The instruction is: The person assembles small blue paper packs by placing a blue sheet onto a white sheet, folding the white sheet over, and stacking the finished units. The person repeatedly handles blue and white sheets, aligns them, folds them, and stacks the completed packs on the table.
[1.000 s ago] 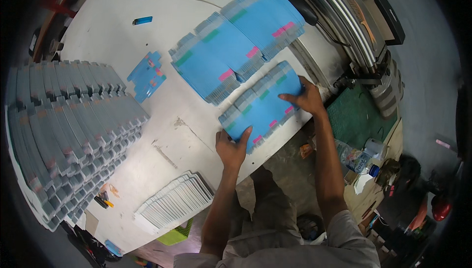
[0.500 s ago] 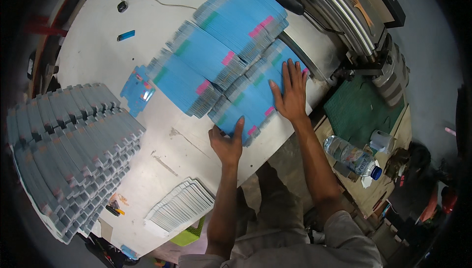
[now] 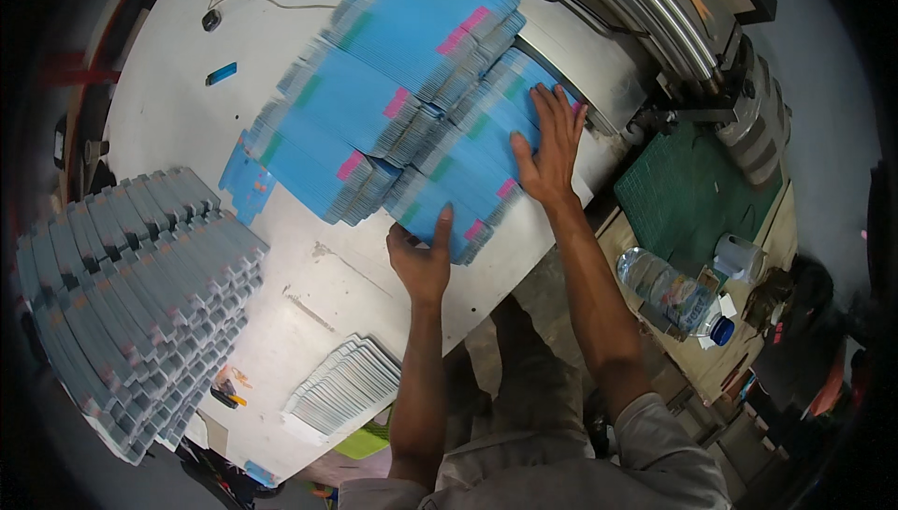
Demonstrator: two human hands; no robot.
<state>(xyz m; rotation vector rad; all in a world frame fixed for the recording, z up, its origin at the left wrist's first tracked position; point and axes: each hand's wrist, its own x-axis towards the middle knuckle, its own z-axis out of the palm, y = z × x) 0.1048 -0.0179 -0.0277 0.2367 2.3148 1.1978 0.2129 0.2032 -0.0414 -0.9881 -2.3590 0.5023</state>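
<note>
White table (image 3: 187, 117): pull hard, pieces could spill off its near edge.
Blue stacks (image 3: 348, 94): your bump could splay them.
Blue row (image 3: 475, 150): near that edge; press unevenly, it could skew.
Right hand (image 3: 554, 153): atop the row, fingers slightly apart.
Left hand (image 3: 423, 262): thumb atop its end; can't tell whether fingers clamp.

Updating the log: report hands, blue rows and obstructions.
Left hand at left end of near blue row. Right hand atop its right part. Larger blue row just beyond.

White table (image 3: 355, 295) well lit, pale glare L of ctr; steel rollers (image 3: 666, 19) glint; corners v. dark, edges bent.
</note>
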